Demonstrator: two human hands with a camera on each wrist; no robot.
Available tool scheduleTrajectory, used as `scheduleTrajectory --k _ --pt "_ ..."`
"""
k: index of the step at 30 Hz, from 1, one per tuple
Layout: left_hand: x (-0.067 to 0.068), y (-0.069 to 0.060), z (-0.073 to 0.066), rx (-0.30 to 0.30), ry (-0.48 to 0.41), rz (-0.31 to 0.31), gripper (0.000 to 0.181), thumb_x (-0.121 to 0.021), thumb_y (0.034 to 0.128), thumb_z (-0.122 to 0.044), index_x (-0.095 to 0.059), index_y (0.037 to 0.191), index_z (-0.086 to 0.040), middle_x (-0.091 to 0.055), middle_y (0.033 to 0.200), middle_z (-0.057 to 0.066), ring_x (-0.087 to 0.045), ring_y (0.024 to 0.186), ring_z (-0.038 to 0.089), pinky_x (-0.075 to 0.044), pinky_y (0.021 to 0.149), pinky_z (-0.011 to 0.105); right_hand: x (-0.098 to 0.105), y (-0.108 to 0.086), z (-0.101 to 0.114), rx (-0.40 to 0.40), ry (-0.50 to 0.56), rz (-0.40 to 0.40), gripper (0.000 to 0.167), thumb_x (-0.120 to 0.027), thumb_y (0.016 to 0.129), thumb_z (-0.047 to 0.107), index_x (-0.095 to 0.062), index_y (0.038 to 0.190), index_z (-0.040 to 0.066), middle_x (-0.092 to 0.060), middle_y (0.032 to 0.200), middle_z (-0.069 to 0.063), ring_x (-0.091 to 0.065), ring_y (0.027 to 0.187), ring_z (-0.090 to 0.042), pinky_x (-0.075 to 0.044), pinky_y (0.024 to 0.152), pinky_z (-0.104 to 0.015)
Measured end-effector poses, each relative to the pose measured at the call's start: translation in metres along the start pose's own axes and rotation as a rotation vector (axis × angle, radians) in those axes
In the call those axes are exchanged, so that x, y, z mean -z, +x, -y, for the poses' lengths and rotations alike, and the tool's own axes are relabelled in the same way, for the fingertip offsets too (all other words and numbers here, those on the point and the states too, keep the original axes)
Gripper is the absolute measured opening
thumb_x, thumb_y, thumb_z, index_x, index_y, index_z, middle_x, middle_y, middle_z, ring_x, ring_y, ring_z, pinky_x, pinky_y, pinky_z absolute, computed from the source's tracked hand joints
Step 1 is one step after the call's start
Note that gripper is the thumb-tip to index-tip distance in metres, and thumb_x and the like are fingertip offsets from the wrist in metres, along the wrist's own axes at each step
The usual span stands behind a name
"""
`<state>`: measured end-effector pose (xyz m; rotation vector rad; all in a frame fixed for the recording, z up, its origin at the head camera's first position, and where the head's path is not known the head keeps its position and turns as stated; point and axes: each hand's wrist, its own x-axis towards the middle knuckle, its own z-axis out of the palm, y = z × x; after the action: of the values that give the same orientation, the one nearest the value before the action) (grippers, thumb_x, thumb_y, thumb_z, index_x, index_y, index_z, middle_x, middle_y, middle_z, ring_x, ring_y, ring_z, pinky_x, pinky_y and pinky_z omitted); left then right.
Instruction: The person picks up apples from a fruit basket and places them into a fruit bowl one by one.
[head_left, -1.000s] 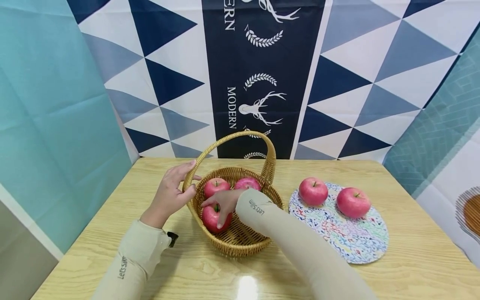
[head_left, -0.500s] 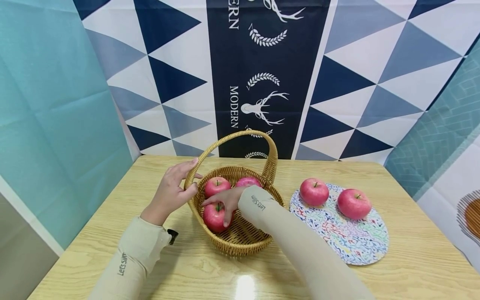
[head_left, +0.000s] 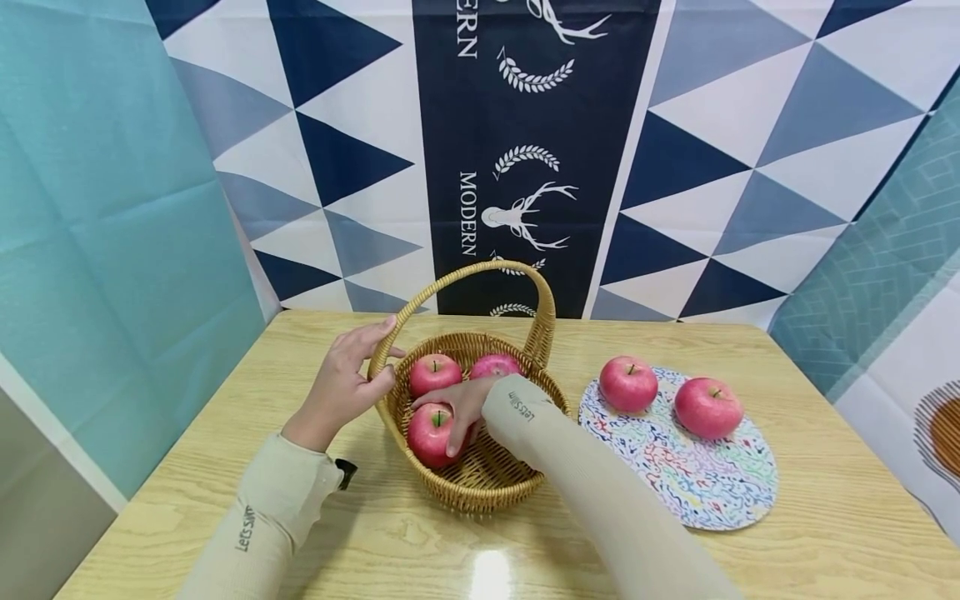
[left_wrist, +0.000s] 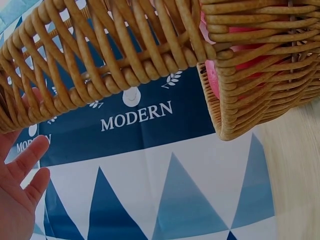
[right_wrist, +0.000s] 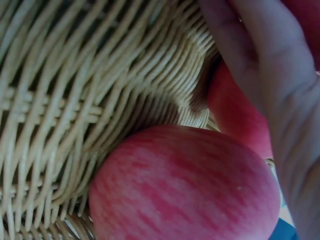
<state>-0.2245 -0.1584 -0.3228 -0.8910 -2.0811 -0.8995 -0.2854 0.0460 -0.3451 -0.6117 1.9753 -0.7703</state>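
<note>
A wicker basket (head_left: 480,498) with a tall arched handle stands mid-table. My left hand (head_left: 341,379) holds the left side of the handle (left_wrist: 100,55), thumb and fingers on either side. In the left wrist view, its lower fingers (left_wrist: 31,160) lie apart from the wicker. Inside the basket, my right hand (head_left: 468,404) grips the front-left red apple (head_left: 429,437) from its right and rear, thumb on the near side. Behind it lie a second apple (head_left: 433,373) and a third (head_left: 495,365), partly hidden by my wrist. A large apple (right_wrist: 185,190) fills the right wrist view's lower part.
Right of the basket lies an oval mat (head_left: 690,475) with a colourful squiggle pattern. Two apples, one at its left edge (head_left: 628,383) and one farther right (head_left: 708,408), rest on it. A patterned cloth (head_left: 360,167) hangs behind the wooden table (head_left: 390,550).
My right hand has shifted slightly right in the basket, and the front-left apple has moved a little right with it. My left hand stays at the handle.
</note>
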Motion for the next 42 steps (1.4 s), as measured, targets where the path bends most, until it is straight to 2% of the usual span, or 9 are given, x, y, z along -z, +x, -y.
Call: scheduleTrajectory --k 8,13,20,27,34,42 --pt "0.001 0.001 0.000 -0.013 0.006 0.001 0.055 -0.056 0.0751 -0.001 -0.052 0.130 0.004 -0.061 0.113 0.024 -0.068 0.080 0.032 -0.038 0.089 0.056 -0.002 0.001 -0.003 0.061 -0.013 -0.040 0.081 -0.073 0.070 -0.007 -0.042 0.142 0.014 -0.047 0.124 -0.002 -0.056 0.098 -0.016 -0.055 0.075 -0.035" --pt "0.002 0.000 0.000 -0.002 0.010 0.010 0.056 -0.057 0.0751 -0.001 -0.052 0.131 0.004 -0.062 0.112 0.023 -0.067 0.084 0.033 -0.037 0.089 0.055 0.000 0.001 -0.004 0.057 -0.047 -0.021 0.078 -0.074 0.071 -0.004 -0.042 0.141 0.014 -0.049 0.123 -0.001 -0.056 0.100 -0.015 -0.055 0.075 -0.034" --pt "0.002 0.000 0.001 -0.017 0.005 0.002 0.057 -0.057 0.0744 -0.001 -0.052 0.130 0.004 -0.063 0.110 0.022 -0.066 0.087 0.035 -0.038 0.088 0.053 0.005 -0.004 -0.004 0.041 -0.035 -0.013 0.079 -0.073 0.071 -0.005 -0.042 0.141 0.014 -0.049 0.123 -0.003 -0.055 0.104 -0.016 -0.055 0.076 -0.034" --pt "0.003 0.001 0.001 -0.033 0.026 0.001 0.056 -0.058 0.0735 -0.001 -0.053 0.129 0.004 -0.064 0.107 0.021 -0.065 0.090 0.036 -0.039 0.086 0.055 0.011 -0.011 0.003 0.038 -0.078 0.006 0.078 -0.074 0.072 0.000 -0.042 0.142 0.018 -0.045 0.127 -0.002 -0.051 0.107 -0.016 -0.054 0.078 -0.034" --pt "0.006 -0.001 0.000 0.024 0.015 0.032 0.057 -0.060 0.0737 0.002 -0.053 0.130 0.005 -0.062 0.113 0.022 -0.067 0.085 0.033 -0.037 0.089 0.056 0.014 -0.016 0.010 0.010 -0.082 -0.003 0.082 -0.075 0.072 0.000 -0.041 0.144 0.020 -0.044 0.129 -0.002 -0.052 0.107 -0.016 -0.054 0.079 -0.036" --pt "0.007 0.001 -0.003 0.064 0.011 0.065 0.058 -0.060 0.0750 0.002 -0.052 0.132 0.003 -0.065 0.109 0.017 -0.069 0.083 0.030 -0.036 0.092 0.055 0.021 -0.023 0.013 0.002 -0.042 0.003 0.082 -0.075 0.070 -0.001 -0.041 0.143 0.019 -0.044 0.128 -0.004 -0.053 0.108 -0.020 -0.054 0.079 -0.038"
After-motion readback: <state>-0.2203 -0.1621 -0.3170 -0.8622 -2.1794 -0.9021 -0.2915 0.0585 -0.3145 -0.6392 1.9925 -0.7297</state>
